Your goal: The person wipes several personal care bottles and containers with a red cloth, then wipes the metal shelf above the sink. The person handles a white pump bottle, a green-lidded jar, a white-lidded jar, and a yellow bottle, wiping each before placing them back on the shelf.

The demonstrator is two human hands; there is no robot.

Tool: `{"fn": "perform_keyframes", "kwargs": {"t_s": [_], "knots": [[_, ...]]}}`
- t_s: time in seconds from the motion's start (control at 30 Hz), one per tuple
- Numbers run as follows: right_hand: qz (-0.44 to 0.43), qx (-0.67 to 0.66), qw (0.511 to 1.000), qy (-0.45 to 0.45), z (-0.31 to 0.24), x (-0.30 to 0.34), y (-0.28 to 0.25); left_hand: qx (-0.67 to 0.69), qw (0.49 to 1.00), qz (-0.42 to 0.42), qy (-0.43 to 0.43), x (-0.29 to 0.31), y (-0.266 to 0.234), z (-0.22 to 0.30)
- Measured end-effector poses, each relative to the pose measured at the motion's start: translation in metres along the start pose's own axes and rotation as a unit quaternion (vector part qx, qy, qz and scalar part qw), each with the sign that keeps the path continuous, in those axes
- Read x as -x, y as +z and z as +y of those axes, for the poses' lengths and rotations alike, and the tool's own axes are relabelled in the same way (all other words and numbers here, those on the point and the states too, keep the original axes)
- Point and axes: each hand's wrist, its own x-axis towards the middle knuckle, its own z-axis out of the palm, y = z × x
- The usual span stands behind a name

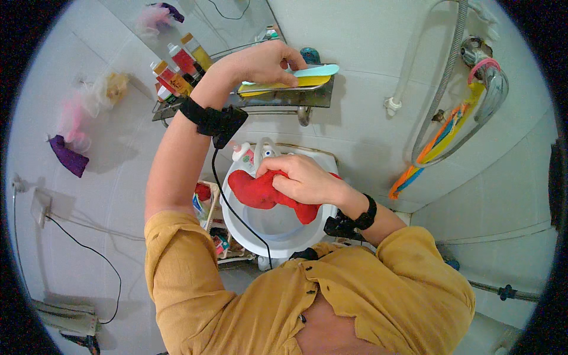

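My left hand (265,63) reaches up to a glass shelf (296,96) on the tiled wall and grips a flat teal, oval soap-dish-like object (316,71) that lies on a yellow one. My right hand (300,177) is closed on a wet red cloth (255,190) held over the white washbasin (278,228). A black band with a cable sits on each wrist. My sleeves are mustard yellow.
Several coloured bottles (177,68) stand on the shelf's left end. A tap (263,151) rises behind the basin. A metal shower hose and coloured cords (449,127) hang at the right. A rack with small items (210,222) stands left of the basin.
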Motion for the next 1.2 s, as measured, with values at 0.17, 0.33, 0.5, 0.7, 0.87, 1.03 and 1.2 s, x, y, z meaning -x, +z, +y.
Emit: {"fn": "perform_keyframes", "kwargs": {"t_s": [0.17,0.33,0.5,0.7,0.87,1.03,1.2], "knots": [[0.02,-0.005,1.0,-0.009,-0.001,0.003,0.0,-0.032,0.999,0.043,0.012,-0.002,0.006,0.002],[0.006,0.0,1.0,0.006,-0.004,0.006,-0.003,-0.03,0.999,0.04,0.001,-0.004,0.01,0.004],[0.051,-0.004,0.999,-0.002,-0.009,0.01,-0.006,-0.025,0.999,0.029,-0.009,-0.007,0.011,0.003],[0.218,-0.108,0.969,0.029,0.004,0.026,-0.048,-0.02,0.998,0.066,0.002,-0.002,0.013,-0.003],[0.353,-0.072,0.93,0.069,0.038,0.019,-0.116,-0.041,0.98,0.193,0.026,0.001,0.013,-0.008],[0.36,0.108,0.922,0.097,0.06,-0.014,-0.153,-0.046,0.977,0.21,0.006,0.002,0.005,-0.005],[0.302,0.09,0.937,0.148,0.066,-0.031,-0.168,-0.053,0.972,0.231,0.01,0.01,0.002,-0.002]]}}
